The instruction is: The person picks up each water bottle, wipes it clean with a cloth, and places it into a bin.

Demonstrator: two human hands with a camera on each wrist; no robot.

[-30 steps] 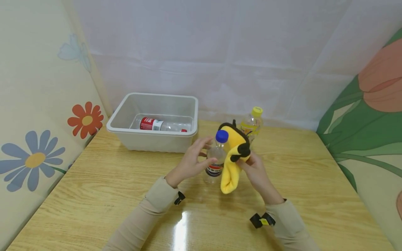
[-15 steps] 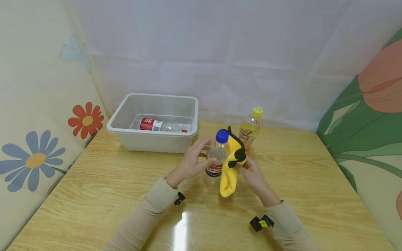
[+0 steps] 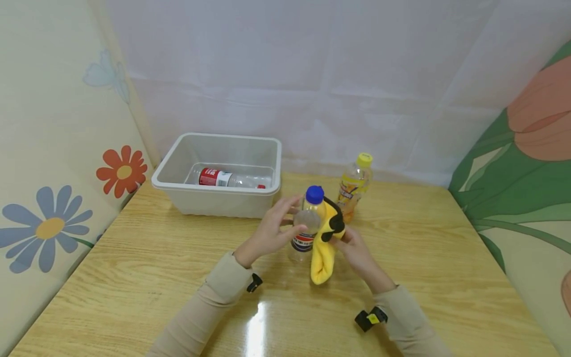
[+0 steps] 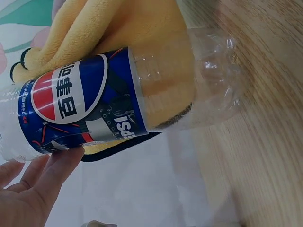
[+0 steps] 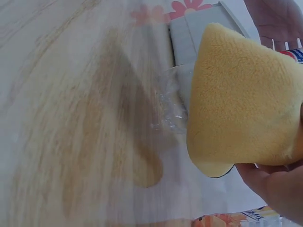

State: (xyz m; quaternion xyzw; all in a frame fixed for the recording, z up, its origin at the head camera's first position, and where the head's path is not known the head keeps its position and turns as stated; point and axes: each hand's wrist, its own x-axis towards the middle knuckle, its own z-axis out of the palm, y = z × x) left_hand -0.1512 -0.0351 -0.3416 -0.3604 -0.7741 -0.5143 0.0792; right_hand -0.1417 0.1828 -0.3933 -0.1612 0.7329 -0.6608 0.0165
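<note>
A clear plastic bottle [image 3: 308,218] with a blue cap stands upright on the table. Its blue, red and white label [image 4: 71,99] shows in the left wrist view. My left hand [image 3: 272,230] holds it from the left, thumb in front and fingers partly hidden behind. A yellow cloth [image 3: 323,258] with dark edging lies against the bottle's right side, folded and hanging down. My right hand [image 3: 359,253] pinches this cloth; in the right wrist view the cloth hides most of the bottle and part of the fingers.
Behind the cloth stands a yellow-capped bottle [image 3: 355,186] with some orange liquid. A pale grey plastic bin [image 3: 223,201] stands at the back left, with a red-labelled bottle [image 3: 214,176] lying inside. The wooden table [image 3: 147,277] meets a white sheet at the back.
My right hand has moved slightly left and down, bringing the cloth lower and closer along the bottle. More of the yellow-capped bottle shows. My left hand has hardly moved.
</note>
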